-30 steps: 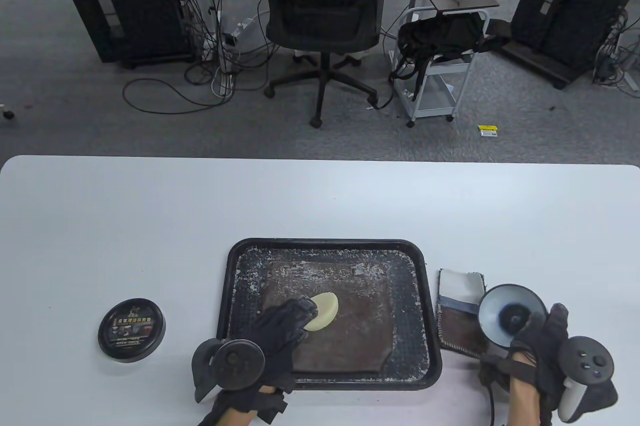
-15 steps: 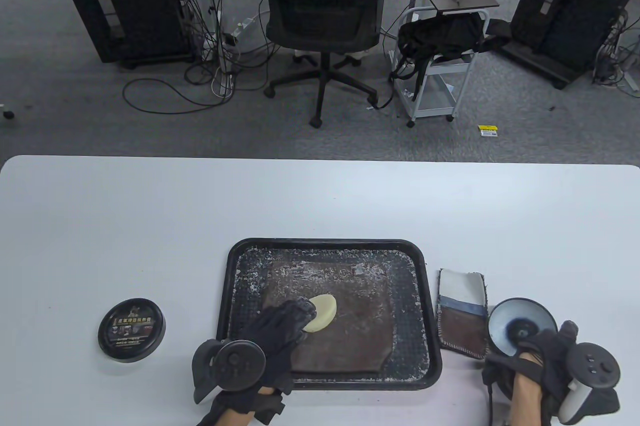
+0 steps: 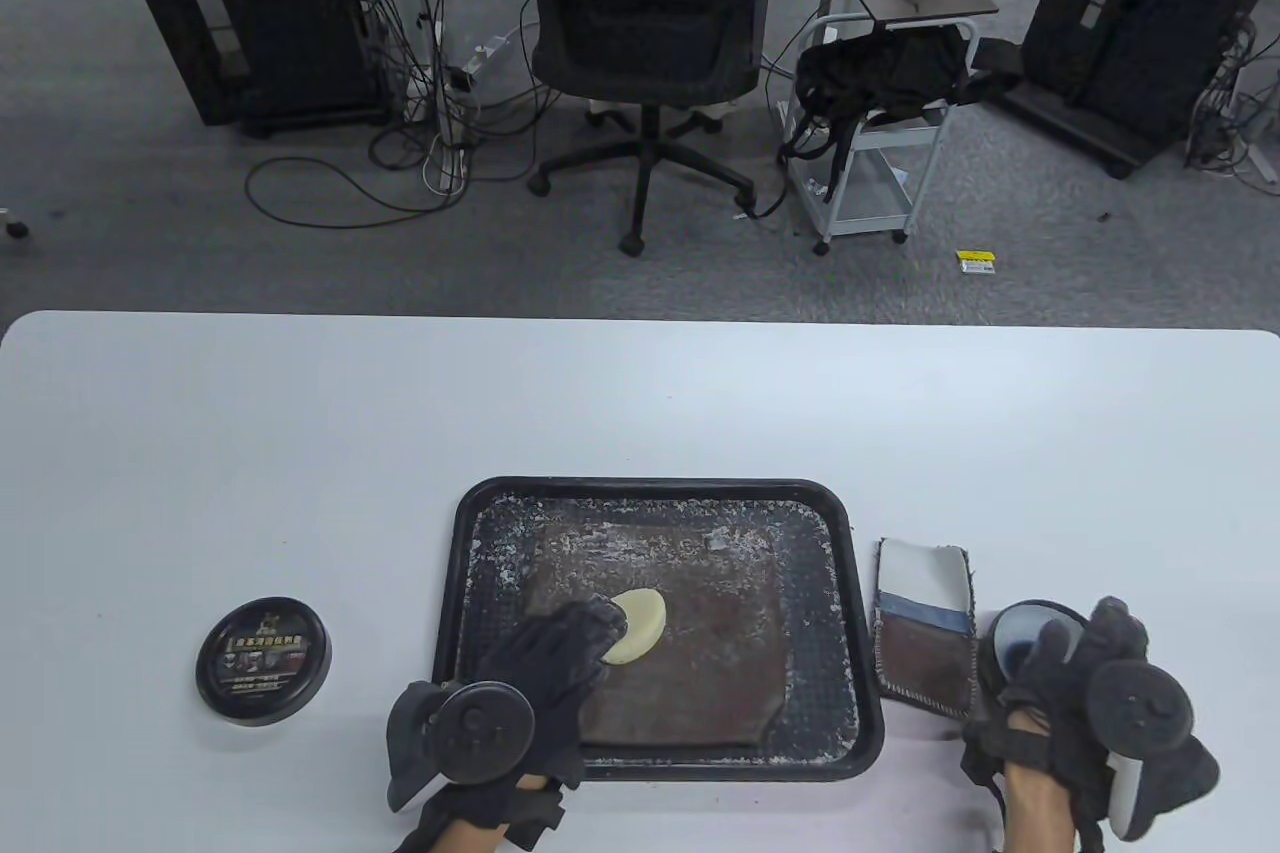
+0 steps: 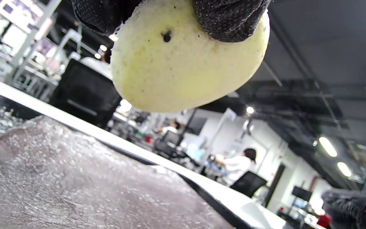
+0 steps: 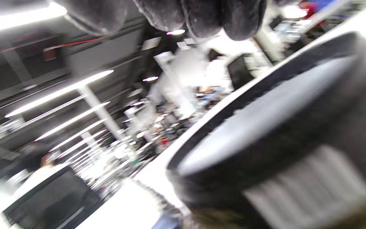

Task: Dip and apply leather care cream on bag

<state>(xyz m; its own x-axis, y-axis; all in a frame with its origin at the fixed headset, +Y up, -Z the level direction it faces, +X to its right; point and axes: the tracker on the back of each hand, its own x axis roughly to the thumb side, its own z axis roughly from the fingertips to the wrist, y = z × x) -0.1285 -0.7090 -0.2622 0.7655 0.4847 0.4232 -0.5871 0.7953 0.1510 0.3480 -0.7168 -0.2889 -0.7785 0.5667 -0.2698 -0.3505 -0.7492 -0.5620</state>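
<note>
A worn brown leather piece (image 3: 710, 633) lies flat in a black tray (image 3: 860, 613), flecked with white. My left hand (image 3: 590, 633) pinches a round pale yellow sponge (image 3: 640, 621) just above the leather's left half. In the left wrist view the sponge (image 4: 186, 60) hangs from my fingertips (image 4: 230, 19) over the leather (image 4: 75, 184). Right of the tray, my right hand (image 3: 1070, 658) grips the open cream jar (image 3: 1025, 638), its fingers covering much of the opening. The right wrist view is blurred and shows the jar (image 5: 281, 133) close up under my fingers (image 5: 202, 16).
A black round lid with a printed label (image 3: 263, 660) lies on the white table (image 3: 640, 403), left of the tray. A small cloth and leather swatch (image 3: 925, 628) sits between the tray and the jar. An office chair and carts stand beyond the far edge.
My right hand has turned the jar from facing up at the camera and lowered it toward the table. The left hand and sponge have drifted slightly left.
</note>
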